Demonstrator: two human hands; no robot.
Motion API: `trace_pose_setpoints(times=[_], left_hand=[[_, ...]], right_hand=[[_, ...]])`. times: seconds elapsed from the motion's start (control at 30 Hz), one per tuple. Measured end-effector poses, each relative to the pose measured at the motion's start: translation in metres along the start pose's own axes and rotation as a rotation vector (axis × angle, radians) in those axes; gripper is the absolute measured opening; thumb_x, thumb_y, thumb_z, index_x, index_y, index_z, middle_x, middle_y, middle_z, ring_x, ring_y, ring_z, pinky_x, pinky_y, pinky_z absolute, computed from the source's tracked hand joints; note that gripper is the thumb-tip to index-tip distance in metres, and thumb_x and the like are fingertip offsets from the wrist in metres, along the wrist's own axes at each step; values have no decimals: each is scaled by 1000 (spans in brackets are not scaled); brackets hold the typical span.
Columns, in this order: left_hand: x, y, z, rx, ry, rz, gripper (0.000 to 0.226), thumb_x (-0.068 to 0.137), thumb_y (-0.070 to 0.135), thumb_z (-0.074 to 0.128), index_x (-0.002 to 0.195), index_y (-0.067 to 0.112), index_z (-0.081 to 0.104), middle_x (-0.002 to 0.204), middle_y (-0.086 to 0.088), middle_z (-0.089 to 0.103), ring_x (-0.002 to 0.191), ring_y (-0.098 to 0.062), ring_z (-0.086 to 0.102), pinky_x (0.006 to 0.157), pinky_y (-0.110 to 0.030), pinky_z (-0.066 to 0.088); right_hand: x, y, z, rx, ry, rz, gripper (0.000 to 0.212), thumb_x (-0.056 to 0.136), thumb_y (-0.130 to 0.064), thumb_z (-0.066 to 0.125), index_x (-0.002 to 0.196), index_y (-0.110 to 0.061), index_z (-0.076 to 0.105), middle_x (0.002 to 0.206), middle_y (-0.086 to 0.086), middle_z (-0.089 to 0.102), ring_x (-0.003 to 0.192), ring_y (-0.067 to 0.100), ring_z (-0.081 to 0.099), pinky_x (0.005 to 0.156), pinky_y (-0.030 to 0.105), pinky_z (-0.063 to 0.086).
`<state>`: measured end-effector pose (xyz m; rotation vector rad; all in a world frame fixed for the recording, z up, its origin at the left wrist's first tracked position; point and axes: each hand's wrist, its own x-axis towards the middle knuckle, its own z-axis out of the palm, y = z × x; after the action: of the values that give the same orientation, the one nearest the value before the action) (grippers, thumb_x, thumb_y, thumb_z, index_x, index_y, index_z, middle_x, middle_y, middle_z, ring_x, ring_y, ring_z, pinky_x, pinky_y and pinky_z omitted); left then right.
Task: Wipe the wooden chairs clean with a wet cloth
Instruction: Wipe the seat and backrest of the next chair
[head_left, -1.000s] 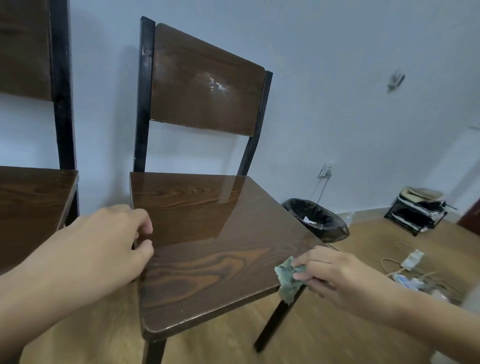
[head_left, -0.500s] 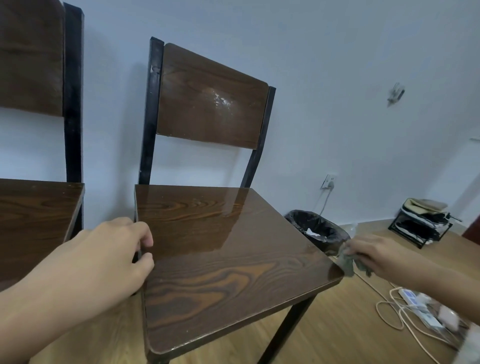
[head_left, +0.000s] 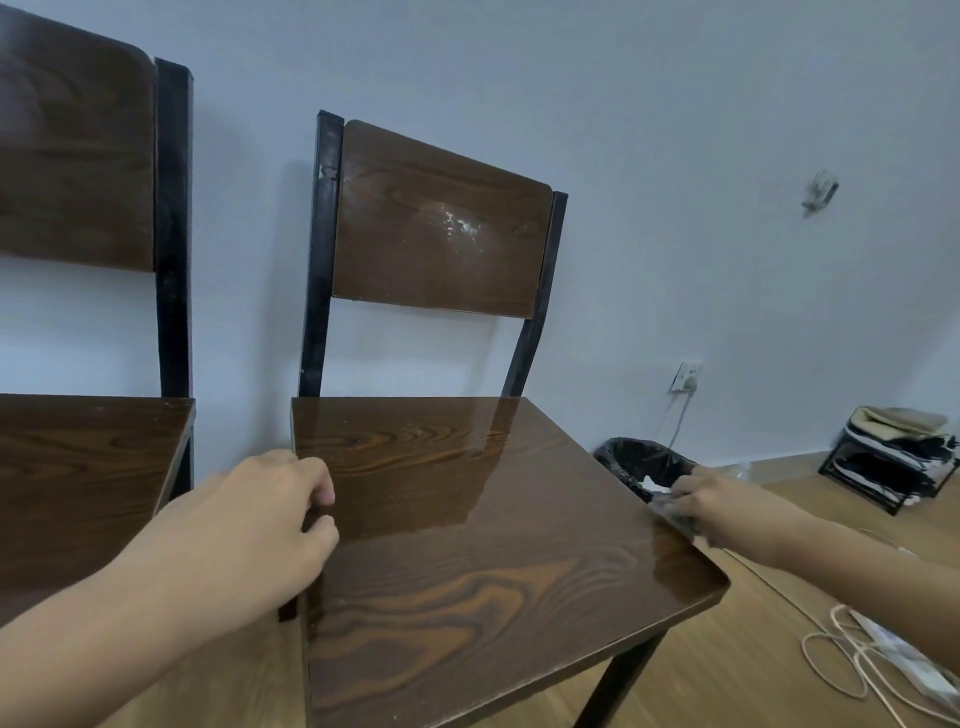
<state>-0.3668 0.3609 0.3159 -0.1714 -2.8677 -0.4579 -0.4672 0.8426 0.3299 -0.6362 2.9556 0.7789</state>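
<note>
Your right hand (head_left: 727, 506) holds the blurred cloth (head_left: 670, 506) in its grip against the right edge of the chair seat (head_left: 467, 519), which runs near to far, while your left hand (head_left: 260, 525) closes over the left edge.

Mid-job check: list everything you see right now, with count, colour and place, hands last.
Chair: one, dark brown wood on black frame, centre, seat glossy.
Second chair: one, same colours, left edge, partly cut off.
Trash bin: one, black liner, on the floor right of the centre chair.
Wall socket: one, white, low on the wall, plug and cable in it.
Rack: one, black, far right on the floor.
Power strip: one, white, bottom right among looped cables.
Cloth: one, greyish, blurred, at the seat's right edge.
Left hand: grip on the seat's left edge.
Right hand: closed on the cloth.
</note>
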Motion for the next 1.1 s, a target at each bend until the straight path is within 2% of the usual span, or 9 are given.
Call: trace_pose_setpoints(times=[0.1, 0.23, 0.37, 0.43, 0.53, 0.63, 0.8, 0.93, 1.1], left_hand=[[8, -1, 0, -26, 0, -38, 23, 83, 48, 49, 101, 41, 61, 96, 21, 56, 90, -5, 62, 81, -31, 59], [34, -3, -3, -75, 23, -93, 20, 87, 41, 50, 106, 42, 58, 103, 20, 57, 91, -2, 60, 85, -26, 55], [83, -2, -25, -260, 154, -225, 23, 92, 29, 59, 113, 37, 58, 107, 15, 60, 90, -3, 61, 91, -27, 52], [111, -3, -40, -355, 251, -297, 31, 93, 25, 61, 124, 29, 57, 113, 8, 62, 92, -10, 65, 89, -30, 52], [151, -6, -62, -432, 362, -379, 52, 96, 22, 59, 145, 18, 44, 141, -7, 55, 118, -24, 62, 102, -41, 49], [184, -6, -78, -543, 373, -447, 60, 100, 20, 57, 155, 16, 32, 156, -12, 44, 136, -33, 50, 113, -49, 39], [208, -10, -79, -739, 338, -446, 50, 103, 24, 52, 151, 17, 41, 146, -12, 56, 130, -33, 56, 112, -54, 43], [211, -13, -76, -774, 393, -431, 46, 101, 20, 56, 146, 15, 48, 137, -13, 63, 119, -33, 63, 101, -52, 53], [212, -15, -73, -835, 422, -446, 44, 99, 11, 59, 143, 16, 53, 133, -13, 65, 117, -33, 64, 98, -52, 56]], right_hand=[[17, 30, 9, -37, -36, 149, 21, 85, -21, 69, 104, -29, 74, 108, -12, 58, 103, 10, 56, 86, 27, 52], [58, 49, -16, 303, 272, 339, 33, 94, -6, 60, 103, -32, 78, 101, -7, 64, 98, 17, 65, 82, 23, 47], [112, 40, -88, 743, 624, 390, 42, 90, 12, 60, 86, -24, 80, 83, -7, 63, 74, 7, 67, 67, 2, 43], [142, 33, -128, 958, 815, 375, 33, 94, 15, 55, 87, -6, 80, 80, 2, 66, 62, 13, 68, 59, 10, 54], [190, 20, -181, 1195, 1029, 297, 31, 91, 20, 52, 97, -4, 71, 111, 18, 59, 74, 15, 72, 64, 30, 65], [233, -3, -215, 1006, 1146, 229, 43, 95, 13, 52, 122, -16, 69, 118, 2, 43, 94, 9, 56, 84, 6, 51], [275, -63, -228, 813, 1226, 102, 40, 94, 5, 58, 128, -14, 67, 115, 11, 61, 103, 26, 60, 90, 36, 56], [269, -109, -199, 480, 1199, -153, 48, 75, 8, 80, 120, -9, 73, 111, 9, 74, 100, 28, 67, 81, 34, 62], [272, -71, -171, 526, 1254, 195, 50, 68, 13, 82, 112, -11, 78, 107, 5, 75, 91, 25, 63, 65, 30, 59]])
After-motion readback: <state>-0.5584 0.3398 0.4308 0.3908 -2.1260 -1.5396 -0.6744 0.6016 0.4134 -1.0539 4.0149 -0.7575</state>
